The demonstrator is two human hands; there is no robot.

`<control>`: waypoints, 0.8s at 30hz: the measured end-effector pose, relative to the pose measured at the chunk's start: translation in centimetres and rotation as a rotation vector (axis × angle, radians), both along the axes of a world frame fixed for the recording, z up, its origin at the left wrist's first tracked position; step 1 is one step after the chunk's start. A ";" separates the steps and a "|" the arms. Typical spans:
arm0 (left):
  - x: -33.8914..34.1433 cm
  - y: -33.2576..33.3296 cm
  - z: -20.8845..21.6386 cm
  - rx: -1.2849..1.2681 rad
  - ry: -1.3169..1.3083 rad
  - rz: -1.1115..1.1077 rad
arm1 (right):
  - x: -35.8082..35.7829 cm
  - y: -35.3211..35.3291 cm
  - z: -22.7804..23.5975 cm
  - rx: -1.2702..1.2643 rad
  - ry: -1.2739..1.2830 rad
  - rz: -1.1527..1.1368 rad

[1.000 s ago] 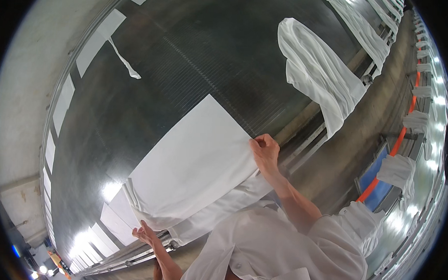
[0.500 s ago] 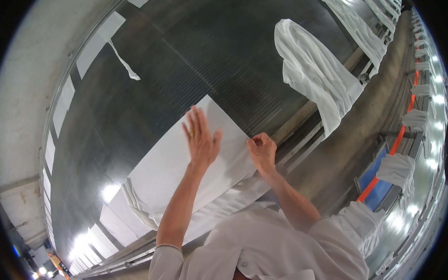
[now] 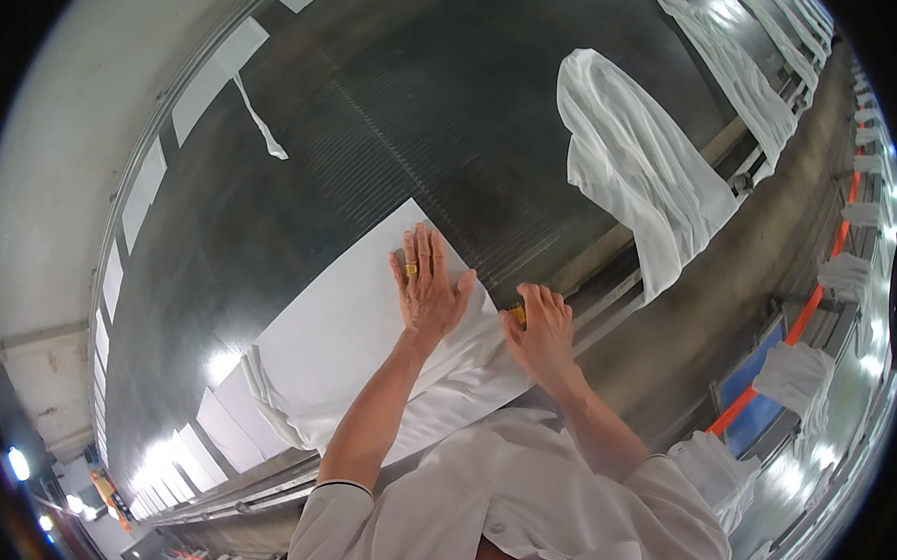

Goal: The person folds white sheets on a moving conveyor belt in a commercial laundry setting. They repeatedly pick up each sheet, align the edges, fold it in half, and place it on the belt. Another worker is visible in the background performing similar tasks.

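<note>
A white cloth panel (image 3: 332,320) lies on a long dark table (image 3: 376,107), smooth in its upper part and creased toward my body. My left hand (image 3: 430,284) rests flat on it close to the pointed far corner, fingers stretched out, with a yellow band on one finger. At the panel's right edge is my right hand (image 3: 543,329), its fingers bent. A small yellow thing (image 3: 518,314) shows by its thumb and forefinger; whether it is held or worn, I cannot make out. Folds of cloth (image 3: 263,397) bunch at the panel's left corner.
Crumpled white cloth (image 3: 634,163) drapes over the table's right edge rail, with more pieces farther along. Flat white pieces (image 3: 218,65) line the far left edge. At right, beyond the walkway, an orange strip (image 3: 807,316) runs past hanging white cloths (image 3: 794,380) and a blue panel (image 3: 750,358).
My left hand has shifted right and now lies flat on the cloth. My right hand has turned and moved slightly down and right along the edge, bringing the yellow thing into sight.
</note>
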State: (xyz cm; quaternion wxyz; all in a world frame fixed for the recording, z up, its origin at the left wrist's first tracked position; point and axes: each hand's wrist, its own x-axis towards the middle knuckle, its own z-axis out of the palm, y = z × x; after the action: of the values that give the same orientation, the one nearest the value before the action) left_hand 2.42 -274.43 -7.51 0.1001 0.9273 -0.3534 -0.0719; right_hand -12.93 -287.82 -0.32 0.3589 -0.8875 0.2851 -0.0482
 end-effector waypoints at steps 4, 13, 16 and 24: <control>0.5 -0.4 0.9 -0.002 0.002 -0.011 | -2.0 -1.8 1.4 0.030 -0.075 0.033; -10.5 16.8 6.3 -0.569 -0.236 0.623 | -13.0 -3.1 -1.4 0.535 0.422 0.475; -20.1 26.6 6.0 -0.693 -0.456 1.265 | -14.4 -0.5 -7.0 0.589 0.303 0.416; -28.2 35.4 0.3 -1.489 0.476 1.531 | -14.4 4.2 -7.0 1.102 0.069 -0.070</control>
State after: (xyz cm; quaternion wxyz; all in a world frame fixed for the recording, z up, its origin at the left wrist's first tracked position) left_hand -25.83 -239.07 -7.23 0.7196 0.5709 0.3902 0.0635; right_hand -27.37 -283.66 -7.33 0.7589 -0.5592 0.3091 0.1254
